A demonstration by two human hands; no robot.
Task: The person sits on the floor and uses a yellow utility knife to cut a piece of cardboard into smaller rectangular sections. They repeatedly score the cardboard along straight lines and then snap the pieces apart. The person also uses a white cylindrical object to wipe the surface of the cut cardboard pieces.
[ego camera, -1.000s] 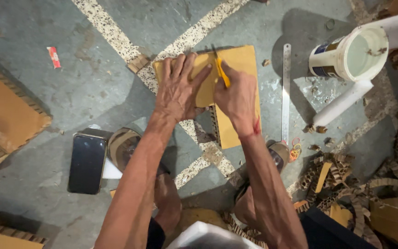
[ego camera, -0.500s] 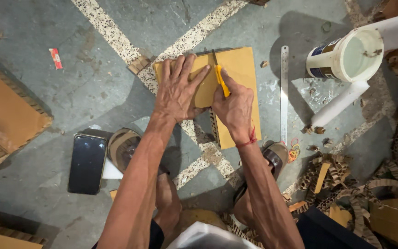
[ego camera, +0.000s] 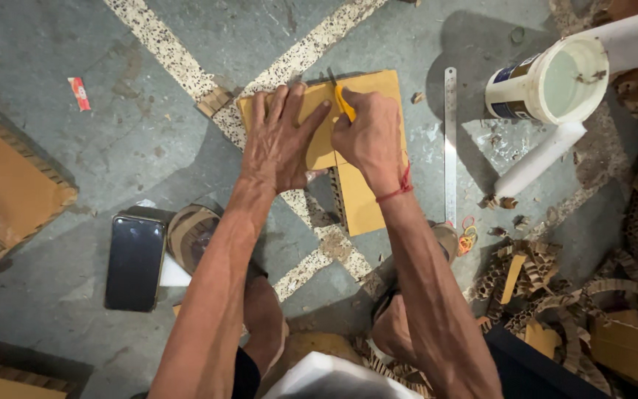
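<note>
Left hand [ego camera: 280, 144] spread flat on cardboard [ego camera: 363, 199], right hand [ego camera: 367, 137] clamped round yellow cutter [ego camera: 343, 101]; steel ruler [ego camera: 450, 148], white tub [ego camera: 548, 83] alongside.

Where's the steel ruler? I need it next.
The steel ruler lies on the floor right of the cardboard sheet, left of the white tub.

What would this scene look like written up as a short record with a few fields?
Setting: grey floor with pale speckled stripes
Left hand: pressed flat on a cardboard sheet
Right hand: gripping a yellow cutter set against the sheet
Right of sheet: metal ruler lying flat; white tub; white tube
Left of the arms: dark phone, face up
Lower right: pile of corrugated cardboard scraps
Far left: larger cardboard piece
</note>
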